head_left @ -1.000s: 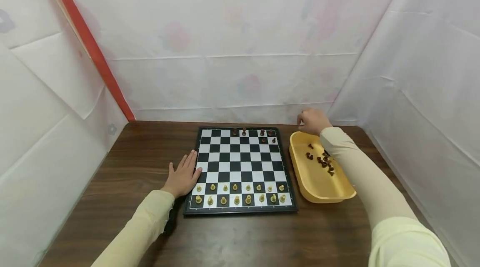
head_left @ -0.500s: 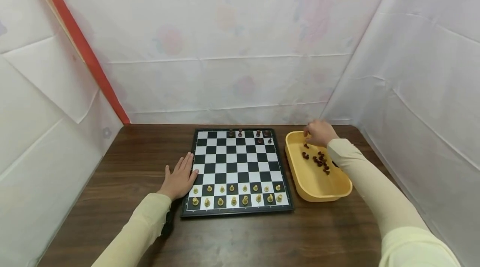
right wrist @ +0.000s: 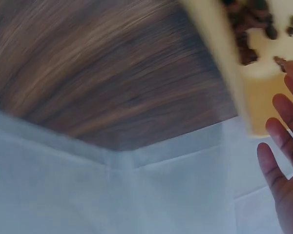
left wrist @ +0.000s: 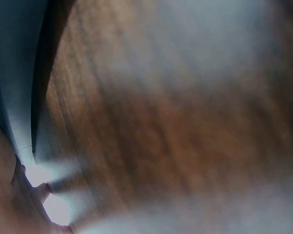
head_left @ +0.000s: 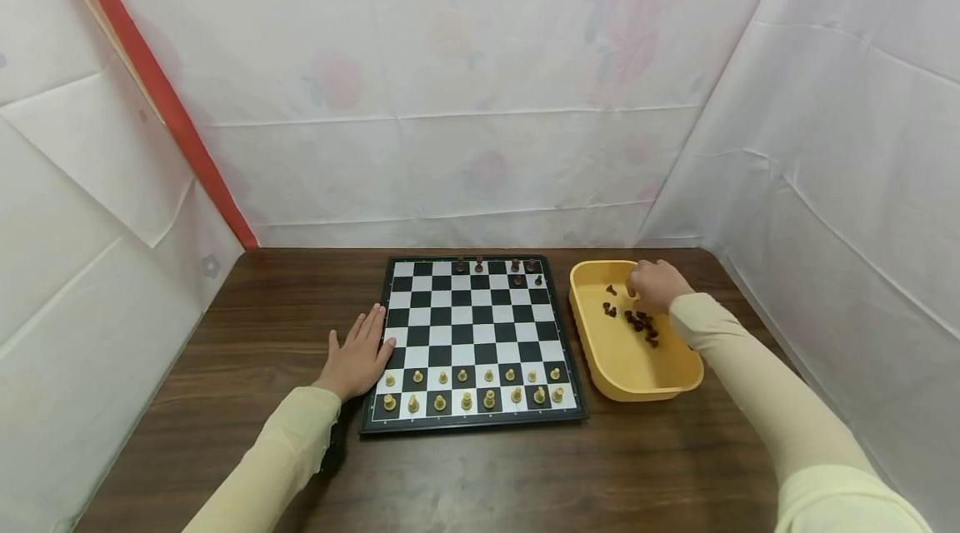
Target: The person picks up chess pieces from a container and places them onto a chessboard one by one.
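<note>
A black-and-white chessboard [head_left: 480, 325] lies on the brown table. Two rows of light pieces [head_left: 472, 387] stand at its near edge, and a few dark pieces [head_left: 515, 266] stand on its far rows. To its right is a yellow tray [head_left: 633, 366] holding several dark pieces [head_left: 639, 321]. My right hand [head_left: 654, 285] hovers over the tray's far half, just above those pieces. In the right wrist view its fingers [right wrist: 278, 141] are spread and fairly straight beside the tray [right wrist: 219, 58], holding nothing. My left hand [head_left: 358, 356] lies flat on the table, touching the board's left edge.
White sheets wall in the table [head_left: 262, 325] at the back and both sides, with a red strip [head_left: 157, 92] at the left. The left wrist view shows only blurred wood grain [left wrist: 151, 122].
My right hand has moved from beyond the tray's far left corner toward me and now sits over the dark pieces in the tray. The left hand has stayed put.
</note>
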